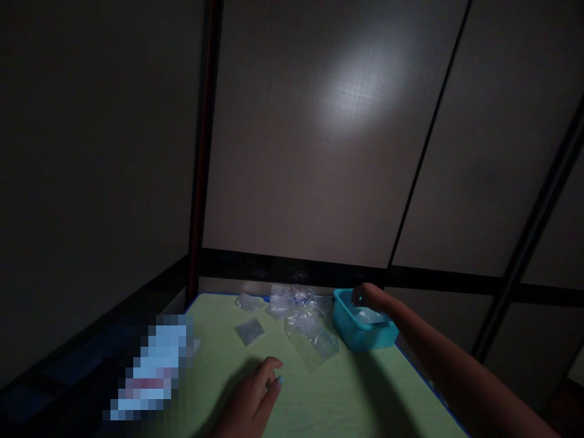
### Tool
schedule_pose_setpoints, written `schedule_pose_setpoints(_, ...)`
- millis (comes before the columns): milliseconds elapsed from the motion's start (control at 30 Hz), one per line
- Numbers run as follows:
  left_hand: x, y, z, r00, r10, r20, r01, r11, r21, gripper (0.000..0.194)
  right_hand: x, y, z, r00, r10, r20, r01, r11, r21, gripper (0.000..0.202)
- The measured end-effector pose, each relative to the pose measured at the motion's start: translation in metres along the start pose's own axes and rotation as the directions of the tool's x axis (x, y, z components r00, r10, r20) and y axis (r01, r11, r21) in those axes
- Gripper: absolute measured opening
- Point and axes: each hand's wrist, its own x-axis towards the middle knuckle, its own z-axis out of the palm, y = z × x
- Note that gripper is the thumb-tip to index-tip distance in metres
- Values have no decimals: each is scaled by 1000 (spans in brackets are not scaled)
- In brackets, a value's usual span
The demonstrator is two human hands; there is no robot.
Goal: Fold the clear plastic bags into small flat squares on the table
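My left hand (258,392) is over the near part of the green table (314,401), its fingers curved and apart with nothing between them. At the right, my right hand (368,297) reaches into the turquoise basket (365,336); its fingertips are partly hidden and I cannot make out what they hold. Clear plastic (370,316) shows inside the basket beneath that hand. Left of the basket lies a crumpled clear plastic bag (312,334). A small flat greyish packet (249,331) rests nearer the table's left side.
More clear plastic bags (280,299) lie along the table's back edge, with a small one (250,303) at the back left. A blurred pale blue thing (155,371) is at the left edge. Large panels (310,152) stand behind the table.
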Motion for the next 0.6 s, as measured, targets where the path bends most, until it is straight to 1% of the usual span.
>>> schedule_pose_setpoints(67, 0, 1, 0, 1000, -8, -8, 8, 1000, -5, 27, 0, 4, -12, 997, -71, -2, 71, 997, -18, 9)
schedule_pose_setpoints(167, 0, 4, -1, 1000, -22, -7, 22, 1000, -13, 26, -2, 8, -22, 992, -126, -19, 125, 991, -35, 15)
schedule_pose_setpoints(233, 0, 5, -2, 1000, -28, -10, 28, 999, -18, 25, -4, 8, -24, 989, -149, -12, 148, 988, -34, 17)
schedule_pose_setpoints(333, 0, 3, -3, 999, -28, -18, 28, 999, -27, 24, -7, 6, -17, 987, -162, 14, 162, 987, -22, 21)
schedule_pose_setpoints(433, 0, 0, -2, 1000, -16, 1, 16, 999, -32, 25, -6, 4, -4, 990, -122, 65, 122, 993, -2, 23)
schedule_pose_setpoints(533, 0, -2, -1, 1000, -19, 9, 19, 999, -29, 25, -1, 2, 9, 989, -33, 143, 30, 999, 21, 20)
schedule_pose_setpoints(600, 0, -1, -1, 1000, -26, 3, 26, 999, -28, 25, 2, 2, 18, 985, 42, 169, -48, 998, 33, 17)
